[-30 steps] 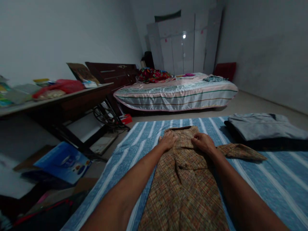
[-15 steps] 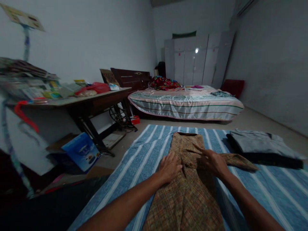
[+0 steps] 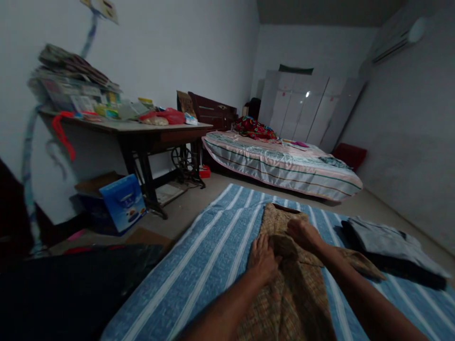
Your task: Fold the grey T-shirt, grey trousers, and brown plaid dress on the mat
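Observation:
A brown checked long-sleeved garment [image 3: 284, 303] lies lengthwise in front of me, its collar end pointing away and one sleeve [image 3: 362, 265] stretched out to the right. Along its left edge rests my left hand [image 3: 263, 258], fingers laid flat on the cloth and thumb toward the middle. My right hand [image 3: 304, 234] is closed near the upper part, with cloth bunched in its fingers. Under the garment is a blue sheet with white stripes [image 3: 199, 255]. Part of the garment is hidden by my hands and forearms.
Folded grey and black clothes [image 3: 394, 246] are stacked at the right. A sewing-machine table [image 3: 163, 135] with clutter stands at the left, a blue box [image 3: 122, 203] below it. Beyond are a bed [image 3: 284, 163] and a wardrobe [image 3: 302, 104].
My view has tilted up and turned slightly left. My right hand, earlier with a finger extended over the cloth, is now closed and nearer the collar. The left hand stays at the left edge.

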`<action>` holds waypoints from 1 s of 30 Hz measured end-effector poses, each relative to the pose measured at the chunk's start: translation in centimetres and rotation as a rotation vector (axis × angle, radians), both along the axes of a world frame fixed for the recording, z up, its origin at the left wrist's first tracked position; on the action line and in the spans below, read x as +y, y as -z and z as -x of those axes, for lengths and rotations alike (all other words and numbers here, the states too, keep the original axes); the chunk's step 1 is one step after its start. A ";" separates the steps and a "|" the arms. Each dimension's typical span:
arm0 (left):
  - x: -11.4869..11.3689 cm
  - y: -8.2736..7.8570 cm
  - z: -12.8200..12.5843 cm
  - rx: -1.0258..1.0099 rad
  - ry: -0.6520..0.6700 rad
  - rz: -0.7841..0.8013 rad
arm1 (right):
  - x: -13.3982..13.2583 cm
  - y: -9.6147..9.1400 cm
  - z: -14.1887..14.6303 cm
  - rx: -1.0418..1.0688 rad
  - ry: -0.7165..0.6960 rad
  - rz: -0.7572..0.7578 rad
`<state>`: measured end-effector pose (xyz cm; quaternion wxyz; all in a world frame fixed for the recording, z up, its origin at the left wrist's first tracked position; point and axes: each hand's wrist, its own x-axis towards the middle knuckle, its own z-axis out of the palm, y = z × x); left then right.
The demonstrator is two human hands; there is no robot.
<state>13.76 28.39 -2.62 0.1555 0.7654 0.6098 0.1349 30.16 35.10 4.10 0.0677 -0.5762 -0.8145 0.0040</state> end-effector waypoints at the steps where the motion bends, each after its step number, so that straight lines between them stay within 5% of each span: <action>1: 0.0 0.5 0.1 -0.013 0.009 -0.016 | 1.4 0.0 1.0 -0.019 0.005 0.002; 8: -0.2 1.2 0.5 -0.097 0.050 0.034 | 11.7 1.3 7.5 -0.158 -0.032 0.041; 13: -0.1 1.6 0.0 -0.119 0.074 0.068 | 16.2 1.8 9.0 -0.310 -0.102 0.128; 30: 0.3 2.2 0.0 -0.110 0.071 0.054 | 17.1 2.3 9.1 -0.424 -0.164 0.127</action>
